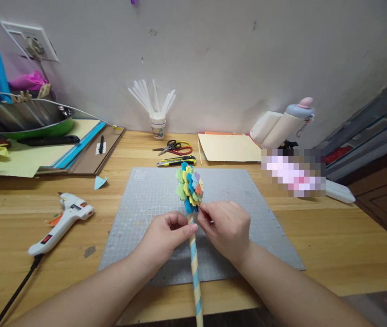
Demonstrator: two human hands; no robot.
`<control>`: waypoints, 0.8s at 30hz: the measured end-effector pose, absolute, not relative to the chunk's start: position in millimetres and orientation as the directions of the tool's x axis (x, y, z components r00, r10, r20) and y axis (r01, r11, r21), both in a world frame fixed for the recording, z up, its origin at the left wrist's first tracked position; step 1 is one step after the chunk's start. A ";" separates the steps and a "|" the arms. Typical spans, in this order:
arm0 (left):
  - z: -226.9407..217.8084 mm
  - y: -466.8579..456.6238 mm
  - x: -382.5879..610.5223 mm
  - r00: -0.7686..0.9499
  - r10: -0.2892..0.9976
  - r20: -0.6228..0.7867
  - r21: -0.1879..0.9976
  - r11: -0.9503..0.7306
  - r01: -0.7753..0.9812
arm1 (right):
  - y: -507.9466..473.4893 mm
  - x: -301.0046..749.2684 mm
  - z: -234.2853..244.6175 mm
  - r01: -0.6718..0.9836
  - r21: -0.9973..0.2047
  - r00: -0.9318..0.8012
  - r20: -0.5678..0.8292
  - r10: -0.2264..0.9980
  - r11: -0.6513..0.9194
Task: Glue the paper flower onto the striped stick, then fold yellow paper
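My left hand [168, 234] is closed round the upper end of a blue and cream spiral-striped paper stick [195, 272], thumb across its front. On top of the stick sits a folded-paper flower [190, 187] with green, yellow, blue, orange and lilac petals. With thumb and forefinger pinched, my right hand [225, 227] touches the flower's lower right edge at a petal. Any small piece between those fingertips is hidden. Both hands are above a grey cutting mat [139, 195].
A white glue gun [62, 222] lies at left with its black cord. Behind the mat are a yellow utility knife [176, 161], scissors [171, 147] and a paper cup of white sticks [157, 125]. Card sheets [230, 147] and a bottle [287, 125] stand at back right.
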State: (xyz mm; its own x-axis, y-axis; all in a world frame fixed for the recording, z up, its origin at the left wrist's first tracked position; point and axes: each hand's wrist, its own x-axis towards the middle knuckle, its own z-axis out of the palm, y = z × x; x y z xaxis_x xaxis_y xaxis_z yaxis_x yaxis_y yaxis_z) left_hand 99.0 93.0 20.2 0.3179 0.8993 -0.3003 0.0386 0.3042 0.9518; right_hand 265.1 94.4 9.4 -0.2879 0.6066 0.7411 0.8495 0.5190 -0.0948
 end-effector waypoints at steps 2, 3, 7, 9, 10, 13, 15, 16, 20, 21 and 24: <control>21.1 92.6 100.1 0.320 0.899 -0.300 0.952 0.305 0.035 | 94.3 264.5 9.1 0.852 -0.087 -0.286 0.748 0.599 0.517; 21.7 92.4 100.6 0.321 0.898 -0.300 0.952 0.306 0.033 | 94.2 264.3 9.0 0.852 -0.082 -0.288 0.750 0.595 0.517; 23.3 91.7 102.0 0.325 0.895 -0.305 0.949 0.313 0.029 | 94.0 263.8 9.0 0.853 -0.061 -0.305 0.748 0.589 0.519; 23.6 91.7 101.8 0.317 0.897 -0.307 0.949 0.316 0.023 | 94.0 263.8 9.0 0.854 -0.061 -0.309 0.738 0.600 0.516; 23.7 92.0 101.3 0.308 0.901 -0.307 0.948 0.317 0.019 | 93.9 263.9 9.0 0.855 -0.065 -0.311 0.729 0.609 0.515; 23.4 93.9 98.2 0.268 0.912 -0.310 0.947 0.321 0.005 | 93.0 264.2 9.9 0.850 -0.083 -0.319 0.705 0.634 0.520; 22.9 96.2 95.2 0.246 0.917 -0.314 0.946 0.325 -0.006 | 91.6 264.9 11.1 0.831 -0.143 -0.296 0.703 0.646 0.537; 22.5 97.7 93.5 0.238 0.919 -0.314 0.945 0.326 -0.014 | 90.7 265.5 11.9 0.812 -0.203 -0.273 0.696 0.664 0.547; 20.4 104.1 86.7 0.205 0.930 -0.306 0.946 0.321 -0.048 | 87.5 268.7 13.9 0.663 -0.589 -0.225 0.432 0.874 0.462; 20.0 105.6 85.1 0.191 0.934 -0.303 0.946 0.319 -0.055 | 87.1 269.3 13.6 0.610 -0.684 -0.255 0.309 0.916 0.401; 20.6 109.1 81.5 0.134 0.946 -0.295 0.950 0.306 -0.069 | 85.9 268.8 10.8 0.377 -0.921 -0.411 -0.077 0.909 0.093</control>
